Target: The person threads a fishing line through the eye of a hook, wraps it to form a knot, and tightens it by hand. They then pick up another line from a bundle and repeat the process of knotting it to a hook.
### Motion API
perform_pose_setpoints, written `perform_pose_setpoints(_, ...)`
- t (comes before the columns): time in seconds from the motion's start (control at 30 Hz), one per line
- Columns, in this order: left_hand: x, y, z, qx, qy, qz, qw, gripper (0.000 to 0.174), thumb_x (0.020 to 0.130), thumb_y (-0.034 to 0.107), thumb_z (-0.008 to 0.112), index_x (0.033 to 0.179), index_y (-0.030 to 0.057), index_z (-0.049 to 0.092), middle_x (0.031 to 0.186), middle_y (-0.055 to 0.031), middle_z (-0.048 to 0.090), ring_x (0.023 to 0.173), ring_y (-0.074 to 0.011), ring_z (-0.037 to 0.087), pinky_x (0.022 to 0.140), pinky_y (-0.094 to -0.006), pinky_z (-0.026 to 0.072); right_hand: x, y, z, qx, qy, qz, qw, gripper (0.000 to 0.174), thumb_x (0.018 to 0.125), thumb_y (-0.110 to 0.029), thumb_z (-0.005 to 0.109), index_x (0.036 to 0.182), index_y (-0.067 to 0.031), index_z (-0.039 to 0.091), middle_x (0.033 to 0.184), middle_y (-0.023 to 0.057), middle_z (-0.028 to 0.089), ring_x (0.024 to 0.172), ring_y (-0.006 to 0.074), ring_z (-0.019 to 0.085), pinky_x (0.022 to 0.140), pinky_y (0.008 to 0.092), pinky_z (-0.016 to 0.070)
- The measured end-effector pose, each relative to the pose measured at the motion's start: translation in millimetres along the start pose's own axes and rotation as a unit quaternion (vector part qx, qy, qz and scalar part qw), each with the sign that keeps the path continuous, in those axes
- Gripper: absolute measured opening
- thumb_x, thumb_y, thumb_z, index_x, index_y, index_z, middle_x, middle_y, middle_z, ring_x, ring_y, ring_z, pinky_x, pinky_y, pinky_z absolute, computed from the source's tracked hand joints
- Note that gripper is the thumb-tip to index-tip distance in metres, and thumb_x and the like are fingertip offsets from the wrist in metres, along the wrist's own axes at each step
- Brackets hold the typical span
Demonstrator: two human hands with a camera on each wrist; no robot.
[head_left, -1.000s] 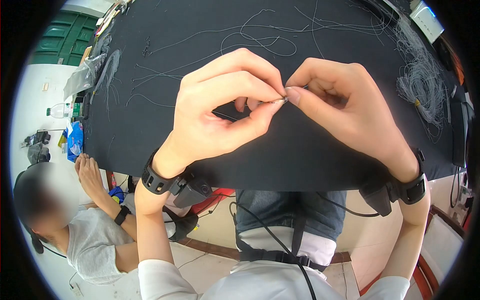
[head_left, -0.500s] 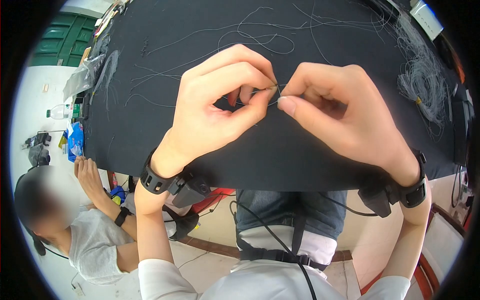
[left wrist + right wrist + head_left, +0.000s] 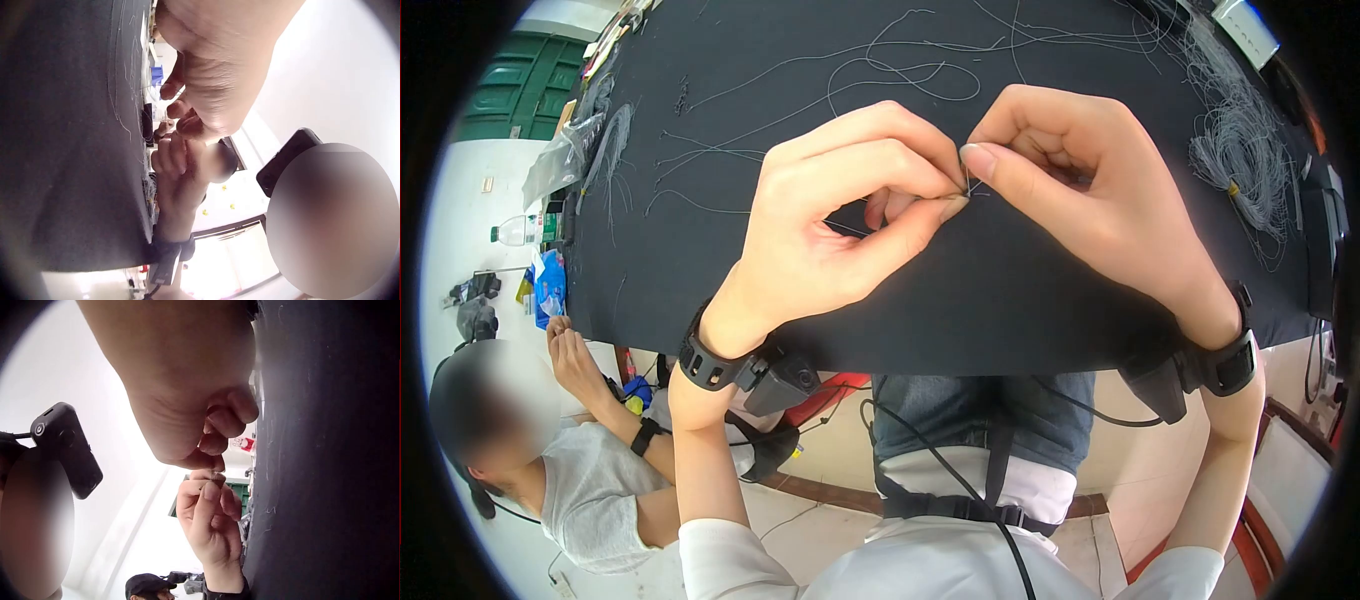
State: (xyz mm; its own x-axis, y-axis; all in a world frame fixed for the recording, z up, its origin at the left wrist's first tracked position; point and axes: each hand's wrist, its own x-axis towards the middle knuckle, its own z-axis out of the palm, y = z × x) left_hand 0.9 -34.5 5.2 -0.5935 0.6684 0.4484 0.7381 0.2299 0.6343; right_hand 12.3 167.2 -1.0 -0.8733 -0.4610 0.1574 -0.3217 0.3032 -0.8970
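In the head view the left hand (image 3: 840,210) pinches a thin grey thread between thumb and fingertips. Just right of it, the right hand (image 3: 1090,190) pinches the same fine thread (image 3: 968,180) between thumb and index finger, slightly higher. A short taut piece runs between the two sets of fingertips. The left wrist view shows the left hand (image 3: 212,62) with curled fingers close to the other hand. From the right wrist, the right hand (image 3: 181,394) appears above the left fingertips; the held part is too small to make out in detail.
Loose grey threads (image 3: 800,60) lie across the black table (image 3: 1000,310). A tied thread bundle (image 3: 1240,150) is at the right, a smaller bundle (image 3: 608,150) at the left. Another person (image 3: 600,490) sits at the lower left, near a bottle (image 3: 518,230) and a blue packet (image 3: 550,283).
Both hands have shifted: the fingertips, together a second ago, are now slightly apart, with the right hand raised and thread stretched between them. The view has tilted a little.
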Motion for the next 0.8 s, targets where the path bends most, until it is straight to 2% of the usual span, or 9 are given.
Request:
perform_pose_setpoints(0.2, -1.4, -0.3, -1.5, -0.02, 0.004, -0.009, 1.0, 0.013, 0.069, -0.009, 0.063, 0.08, -0.0021, 0.061, 0.083, -0.0127, 0.06, 0.073, -0.017, 0.057, 0.064, -0.0247, 0.0455, 0.7, 1.9, 1.5, -0.004, -0.003, 0.007, 1.0, 0.012, 0.085, -0.008, 0.055, 0.081, 0.0025, 0.058, 0.062, -0.0047, 0.047, 0.056, -0.0012, 0.038, 0.048, 0.0169, 0.0282)
perform_pose_setpoints(0.5, -4.4, 1.7, -0.6, -0.021, 0.053, -0.037, 0.998, 0.012, 0.073, -0.01, 0.061, 0.082, -0.0034, 0.061, 0.088, -0.0137, 0.059, 0.076, -0.0154, 0.056, 0.064, -0.0228, 0.0454, 0.0, 2.1, 6.2, 0.037, -0.003, 0.041, 0.998, 0.013, 0.084, -0.011, 0.056, 0.08, 0.0018, 0.058, 0.06, -0.006, 0.045, 0.054, -0.0016, 0.035, 0.046, 0.0171, 0.0256)
perform_pose_setpoints(0.7, -4.2, 0.0, 0.8, 0.039, 0.072, -0.049, 0.995, 0.011, 0.074, -0.01, 0.06, 0.083, -0.0037, 0.061, 0.089, -0.0117, 0.059, 0.071, -0.0104, 0.056, 0.058, -0.0184, 0.0438, -2.5, -0.5, 10.0, 0.036, -0.009, 0.036, 0.999, 0.014, 0.083, -0.01, 0.058, 0.079, 0.0023, 0.058, 0.055, -0.006, 0.042, 0.051, -0.0008, 0.034, 0.045, 0.0185, 0.0244)
perform_pose_setpoints(0.8, -4.2, 0.5, 1.3, 0.068, 0.075, -0.052, 0.994, 0.011, 0.073, -0.01, 0.06, 0.082, -0.0029, 0.062, 0.089, -0.0096, 0.059, 0.062, -0.0062, 0.051, 0.051, -0.0164, 0.0394, -3.3, -1.6, 10.4, 0.037, -0.012, 0.044, 0.998, 0.013, 0.083, -0.01, 0.059, 0.077, 0.0024, 0.058, 0.054, -0.0055, 0.043, 0.05, -0.0004, 0.034, 0.044, 0.0185, 0.0243)
